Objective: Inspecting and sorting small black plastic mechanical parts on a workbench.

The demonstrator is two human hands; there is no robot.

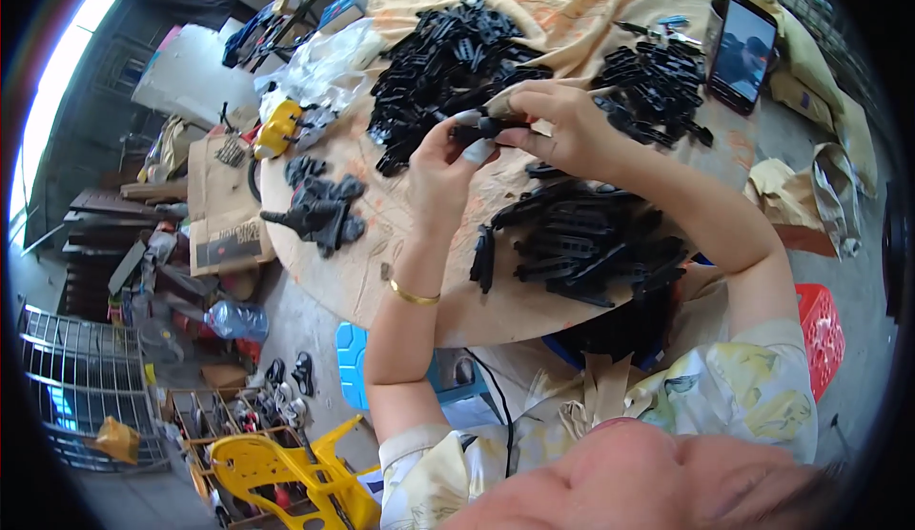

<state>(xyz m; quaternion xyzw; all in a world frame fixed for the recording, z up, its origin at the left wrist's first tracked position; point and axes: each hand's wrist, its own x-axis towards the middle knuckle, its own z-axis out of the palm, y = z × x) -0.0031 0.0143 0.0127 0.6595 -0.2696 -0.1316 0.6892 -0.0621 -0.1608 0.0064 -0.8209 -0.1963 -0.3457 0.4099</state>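
Observation:
A small black plastic part (490, 128) is pinched between my two hands above the middle of the round table. My left hand (444, 161) grips its left end between thumb and finger, and their tips wear pale covers. From the right, my right hand (564, 128) is closed on the same part, hiding some of it. Just behind my hands rises a large pile of black plastic parts (448, 53). A second pile of black parts (652, 82) lies at the far right, and longer black pieces (586, 234) are heaped nearer to me.
The cloth-covered table (429, 292) also carries dark gloves (329, 208) at the left and a propped-up phone (742, 53) at the back right. A yellow chair (286, 468), a blue stool (352, 363) and a red stool (820, 335) stand around it. Cardboard (221, 208) lies left.

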